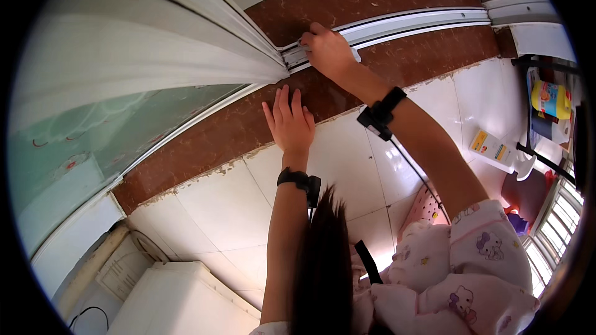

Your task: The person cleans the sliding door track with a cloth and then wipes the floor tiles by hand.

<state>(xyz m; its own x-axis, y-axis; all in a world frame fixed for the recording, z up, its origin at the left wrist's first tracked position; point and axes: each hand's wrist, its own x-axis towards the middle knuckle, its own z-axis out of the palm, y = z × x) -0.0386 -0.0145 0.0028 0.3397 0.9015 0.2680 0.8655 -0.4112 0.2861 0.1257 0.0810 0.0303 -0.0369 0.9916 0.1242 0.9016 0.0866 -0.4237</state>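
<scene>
My right hand point(328, 51) is curled over the white metal sliding-door track point(409, 25), its fingers pinching a small light-coloured wad, perhaps cloth or tissue. A pale edge of something also shows under the wrist side of that hand. The track runs along a reddish-brown marble threshold point(433, 53). My left hand point(293, 123) lies with fingers spread on the threshold's near part, holding nothing. Just beyond both hands, the foot of a white curtain point(209, 56) hangs down to the track. Both wrists wear black straps with small devices.
A frosted glass door panel point(116, 139) stands at the left. White floor tiles point(344, 167) lie on the near side. At the right are a white pump bottle point(496, 149), a yellow container point(551, 100) and a pink perforated clog point(421, 209). A white appliance or box point(181, 302) stands lower left.
</scene>
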